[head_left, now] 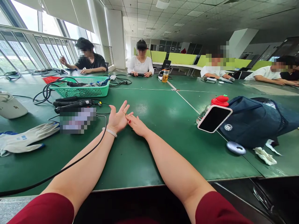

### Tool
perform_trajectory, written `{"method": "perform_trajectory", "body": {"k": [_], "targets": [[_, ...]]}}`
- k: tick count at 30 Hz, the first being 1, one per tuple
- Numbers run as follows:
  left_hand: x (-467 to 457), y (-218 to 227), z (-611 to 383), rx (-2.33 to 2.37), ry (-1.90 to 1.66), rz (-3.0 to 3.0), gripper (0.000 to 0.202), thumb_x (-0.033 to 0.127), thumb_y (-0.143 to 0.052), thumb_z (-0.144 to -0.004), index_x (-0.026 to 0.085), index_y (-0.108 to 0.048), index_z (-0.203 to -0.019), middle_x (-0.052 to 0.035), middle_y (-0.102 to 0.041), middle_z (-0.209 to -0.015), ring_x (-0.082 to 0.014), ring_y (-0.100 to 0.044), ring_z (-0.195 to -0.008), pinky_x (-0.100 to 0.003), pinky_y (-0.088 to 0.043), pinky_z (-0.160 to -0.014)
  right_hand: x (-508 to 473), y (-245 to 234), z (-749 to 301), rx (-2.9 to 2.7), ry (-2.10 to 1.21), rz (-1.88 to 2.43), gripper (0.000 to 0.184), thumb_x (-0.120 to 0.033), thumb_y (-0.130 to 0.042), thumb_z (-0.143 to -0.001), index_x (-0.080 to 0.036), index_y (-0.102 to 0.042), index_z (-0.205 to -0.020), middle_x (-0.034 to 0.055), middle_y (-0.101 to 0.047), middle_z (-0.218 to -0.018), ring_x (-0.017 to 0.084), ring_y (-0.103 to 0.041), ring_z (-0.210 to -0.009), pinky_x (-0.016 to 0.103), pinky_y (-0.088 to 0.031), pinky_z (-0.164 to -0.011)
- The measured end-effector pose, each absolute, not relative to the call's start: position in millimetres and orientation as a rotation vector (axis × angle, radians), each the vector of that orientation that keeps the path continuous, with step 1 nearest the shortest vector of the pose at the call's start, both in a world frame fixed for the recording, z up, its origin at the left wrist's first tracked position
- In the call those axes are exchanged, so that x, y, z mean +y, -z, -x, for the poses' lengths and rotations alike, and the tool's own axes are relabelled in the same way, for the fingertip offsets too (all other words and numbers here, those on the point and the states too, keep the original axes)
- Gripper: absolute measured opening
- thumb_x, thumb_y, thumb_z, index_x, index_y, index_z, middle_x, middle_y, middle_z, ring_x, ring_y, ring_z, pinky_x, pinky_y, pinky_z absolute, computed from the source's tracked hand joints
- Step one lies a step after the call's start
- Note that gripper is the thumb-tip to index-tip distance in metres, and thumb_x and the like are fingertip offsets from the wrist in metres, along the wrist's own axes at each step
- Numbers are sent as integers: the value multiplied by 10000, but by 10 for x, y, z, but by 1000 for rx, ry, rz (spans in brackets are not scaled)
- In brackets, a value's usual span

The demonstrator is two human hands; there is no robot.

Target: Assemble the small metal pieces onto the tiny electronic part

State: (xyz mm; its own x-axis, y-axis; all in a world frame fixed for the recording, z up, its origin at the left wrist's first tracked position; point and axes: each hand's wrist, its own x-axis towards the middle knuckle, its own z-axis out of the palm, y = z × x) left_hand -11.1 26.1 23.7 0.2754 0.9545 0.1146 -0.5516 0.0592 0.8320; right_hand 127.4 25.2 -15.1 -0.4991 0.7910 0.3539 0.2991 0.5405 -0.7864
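My left hand is turned palm up over the green table, its fingers spread apart. A thin band shows at one of its fingers, and a pale bracelet circles the wrist. From the right, my right hand lies palm down with its fingers stretched out. Its fingertips touch the fingers of my left hand, and a red nail shows on it. Neither hand appears to hold any object. A black cable runs across my left forearm toward the wrist.
To the left are work gloves, black devices, a green basket and a white container. At right, a phone leans by a red-lidded bottle, beside a dark blue bag. Several people sit across the table.
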Motion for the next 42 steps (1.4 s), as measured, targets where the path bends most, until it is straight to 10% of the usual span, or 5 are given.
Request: {"method": "perform_trajectory", "body": {"k": [5,14,27,42], "targets": [[312,-209,145,559,-1237,-949,838,844,-101,-748,410,-397,-1401,18,-269,-1540,-303,-335,-1348,-386,-466,-897,291,172,-1335,-1808,-939,927,684,-745,-228,-853,-308,-698,-1088,21,-668,-1162,247,-550,-1188,502,-305,-1109],[331,-148,91,614,-1144,-1004,796,783,-85,-808,378,-345,-1442,40,-243,-1561,-261,-294,-1384,-338,-438,-947,339,244,-1319,-1608,-1130,955,753,-790,-300,-793,-227,-638,-1162,81,-670,-1102,167,-668,-783,370,-520,-845],[223,-200,153,561,-1193,-895,727,725,-185,-860,316,-379,-1429,-91,-540,-1339,-270,-533,-1192,-443,-433,-971,370,223,-1365,-1379,-1266,969,587,-706,-411,-825,-217,-648,-1046,41,-675,-959,54,-542,-471,240,-481,-518],[173,-45,106,795,-997,-1302,512,421,-648,-798,202,-579,-1256,-131,-624,-1204,-266,-591,-1088,-446,-439,-983,293,208,-1536,-1147,-1511,849,188,-367,-640,-777,-180,-652,-796,-18,-622,-696,82,-554,-581,252,-483,-641]]}}
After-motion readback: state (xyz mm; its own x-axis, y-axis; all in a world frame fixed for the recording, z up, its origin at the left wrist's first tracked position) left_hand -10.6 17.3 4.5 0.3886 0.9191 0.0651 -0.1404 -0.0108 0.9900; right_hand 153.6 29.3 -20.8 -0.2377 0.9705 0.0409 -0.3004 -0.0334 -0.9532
